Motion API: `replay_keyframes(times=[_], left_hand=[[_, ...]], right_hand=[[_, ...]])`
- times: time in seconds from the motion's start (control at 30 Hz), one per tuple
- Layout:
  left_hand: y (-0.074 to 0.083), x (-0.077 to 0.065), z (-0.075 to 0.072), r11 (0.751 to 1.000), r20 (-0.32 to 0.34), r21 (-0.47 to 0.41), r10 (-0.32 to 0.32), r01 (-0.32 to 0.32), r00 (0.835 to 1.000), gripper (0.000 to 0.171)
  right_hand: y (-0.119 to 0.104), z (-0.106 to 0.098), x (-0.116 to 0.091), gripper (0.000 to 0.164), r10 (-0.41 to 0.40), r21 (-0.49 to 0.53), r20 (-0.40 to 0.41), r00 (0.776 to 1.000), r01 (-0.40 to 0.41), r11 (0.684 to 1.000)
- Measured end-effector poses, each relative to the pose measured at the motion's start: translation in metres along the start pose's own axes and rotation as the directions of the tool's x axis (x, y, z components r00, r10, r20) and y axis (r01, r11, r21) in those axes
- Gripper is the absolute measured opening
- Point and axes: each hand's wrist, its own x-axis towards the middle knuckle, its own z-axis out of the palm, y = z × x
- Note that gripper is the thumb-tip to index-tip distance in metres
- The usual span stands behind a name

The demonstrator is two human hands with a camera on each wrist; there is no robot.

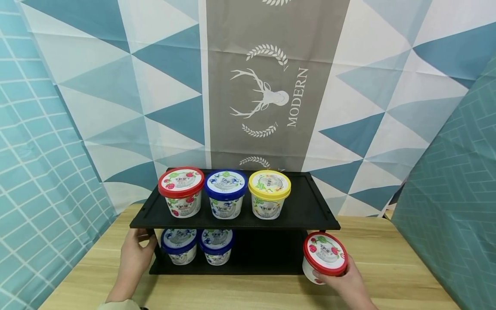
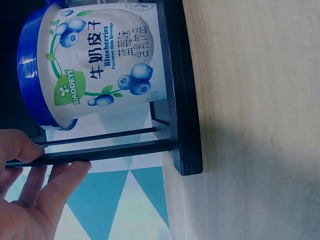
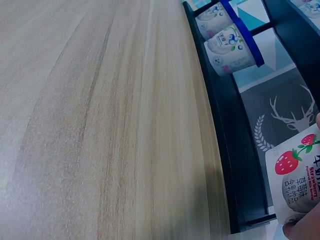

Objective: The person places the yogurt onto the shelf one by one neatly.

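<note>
A black two-tier shelf [image 1: 306, 200] stands on the wooden table. My left hand [image 1: 133, 254] holds its left side post [image 2: 115, 153], thumb on one side and fingers on the other. In my right hand [image 1: 345, 282] is a red-lidded strawberry milk tub [image 1: 326, 254], slightly tilted, at the front right of the lower tier. The right wrist view shows only part of that tub [image 3: 295, 175] and a little of the hand. Two blue-lidded blueberry tubs [image 1: 179, 245] [image 1: 217, 246] sit at the left of the lower tier.
The upper tier bears a red-lidded tub [image 1: 181, 191], a blue-lidded tub [image 1: 226, 193] and a yellow-lidded tub [image 1: 269, 193] in a row. Behind the shelf hangs a patterned cloth [image 1: 255, 142]. The wooden table [image 1: 232, 292] extends in front and to both sides.
</note>
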Motion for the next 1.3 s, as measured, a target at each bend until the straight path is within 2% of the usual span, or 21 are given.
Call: replay_keyframes(times=[0.63,1.0,1.3], left_hand=[[-0.002,-0.002,-0.001,1.000,-0.004,-0.003,-0.009,0.009,1.000,0.033],[0.000,0.001,-0.001,1.000,0.001,0.008,-0.005,0.005,1.000,0.034],[0.000,0.002,-0.001,1.000,0.002,0.012,0.007,-0.007,1.000,0.033]], right_hand=[[-0.005,0.015,0.001,0.119,-0.011,0.013,-0.005,1.000,0.011,1.000],[-0.006,0.021,0.003,0.112,-0.052,0.010,0.005,0.999,0.052,0.999],[-0.010,0.027,0.003,0.113,-0.056,0.017,0.021,0.998,0.055,0.998]])
